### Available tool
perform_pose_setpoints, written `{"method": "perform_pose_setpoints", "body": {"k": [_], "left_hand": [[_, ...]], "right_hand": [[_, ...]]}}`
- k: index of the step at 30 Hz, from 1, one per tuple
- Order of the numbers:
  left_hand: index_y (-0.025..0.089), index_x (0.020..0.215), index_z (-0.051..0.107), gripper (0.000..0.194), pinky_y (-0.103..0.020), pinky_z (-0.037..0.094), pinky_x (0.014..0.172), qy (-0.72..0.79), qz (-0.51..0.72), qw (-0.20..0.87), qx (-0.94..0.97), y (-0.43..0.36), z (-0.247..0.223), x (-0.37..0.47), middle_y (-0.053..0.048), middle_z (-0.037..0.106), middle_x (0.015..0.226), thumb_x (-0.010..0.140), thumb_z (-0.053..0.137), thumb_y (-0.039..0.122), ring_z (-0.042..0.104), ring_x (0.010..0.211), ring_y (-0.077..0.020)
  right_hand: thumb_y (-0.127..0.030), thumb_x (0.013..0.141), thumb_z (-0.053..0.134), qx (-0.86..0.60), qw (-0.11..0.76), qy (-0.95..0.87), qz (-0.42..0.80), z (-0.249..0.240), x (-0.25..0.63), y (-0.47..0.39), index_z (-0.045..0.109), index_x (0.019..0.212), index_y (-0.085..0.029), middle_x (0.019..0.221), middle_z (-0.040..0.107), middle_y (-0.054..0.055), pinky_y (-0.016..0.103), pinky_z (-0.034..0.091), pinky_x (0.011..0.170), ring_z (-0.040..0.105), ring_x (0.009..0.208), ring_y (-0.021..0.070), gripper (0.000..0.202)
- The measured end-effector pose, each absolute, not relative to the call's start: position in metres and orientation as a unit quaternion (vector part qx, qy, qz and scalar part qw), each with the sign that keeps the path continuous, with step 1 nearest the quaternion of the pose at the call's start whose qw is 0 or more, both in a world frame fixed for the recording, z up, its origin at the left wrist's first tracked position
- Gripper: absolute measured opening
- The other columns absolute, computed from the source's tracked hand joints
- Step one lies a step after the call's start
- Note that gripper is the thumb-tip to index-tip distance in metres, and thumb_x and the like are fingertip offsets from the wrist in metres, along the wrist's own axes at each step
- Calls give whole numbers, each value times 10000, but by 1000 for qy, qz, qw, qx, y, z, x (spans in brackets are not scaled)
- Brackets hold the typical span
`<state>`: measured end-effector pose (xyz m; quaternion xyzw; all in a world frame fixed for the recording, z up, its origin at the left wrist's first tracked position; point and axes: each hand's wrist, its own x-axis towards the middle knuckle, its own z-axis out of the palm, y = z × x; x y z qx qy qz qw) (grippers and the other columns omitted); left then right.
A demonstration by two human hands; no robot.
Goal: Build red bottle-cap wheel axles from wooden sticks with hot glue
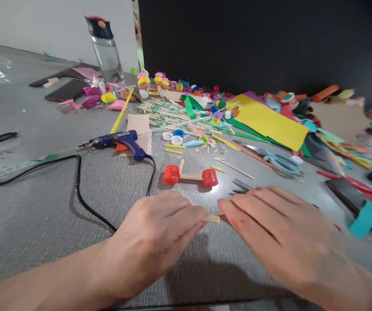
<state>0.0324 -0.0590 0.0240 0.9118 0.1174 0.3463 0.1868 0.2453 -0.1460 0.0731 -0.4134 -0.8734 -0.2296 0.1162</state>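
Thin pale wooden sticks (pixel 213 219) show in the narrow gap between my hands, low over the front of the table. My left hand (pixel 160 235) is closed around them, with their short ends poking out past its fingertips. From the other side my right hand (pixel 279 235) pinches the end of a darker, thinner stick; its fingertips are partly hidden. Just beyond my hands lies a small axle-like piece (pixel 190 177) of wooden sticks with red bottle caps (pixel 209 178) at both ends and a short stick rising near the left one. Scissor blades (pixel 241 186) stick out beyond my right fingers.
A blue glue gun (pixel 118 142) lies left of centre, its black cord (pixel 80 190) looping toward my left hand. Blue-handled scissors (pixel 279 162), yellow paper (pixel 266 121), skewers (pixel 163 111) and coloured caps lie behind. A water bottle (pixel 106 52) stands at the back left.
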Motion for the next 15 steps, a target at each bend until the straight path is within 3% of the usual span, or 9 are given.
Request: {"method": "perform_pose_setpoints", "body": {"k": [2, 6, 15], "left_hand": [[132, 960, 675, 159, -297, 478, 620, 122, 350, 163, 914, -59, 24, 33, -35, 687, 791, 1017, 527, 134, 618, 697, -170], [150, 920, 673, 225, -312, 480, 626, 151, 323, 149, 923, -55, 21, 32, -37, 686, 791, 1037, 480, 156, 616, 682, -174], [156, 819, 639, 269, -323, 466, 641, 214, 226, 142, 940, -53, 10, 35, -41, 658, 751, 1016, 457, 128, 603, 679, -184]], "right_hand": [[-69, 995, 521, -419, 113, -872, -224, 68, 246, -140, 724, 939, -51, 774, 675, 98, 414, 400, 618, 592, 690, 253, 212], [-45, 949, 498, -456, 111, -862, -192, 57, 244, -138, 675, 811, -132, 705, 588, 57, 391, 335, 611, 520, 633, 223, 240], [-65, 915, 440, -575, 87, -802, -135, 37, 232, -125, 562, 738, -205, 627, 590, 23, 339, 274, 560, 561, 534, 175, 256]]}}
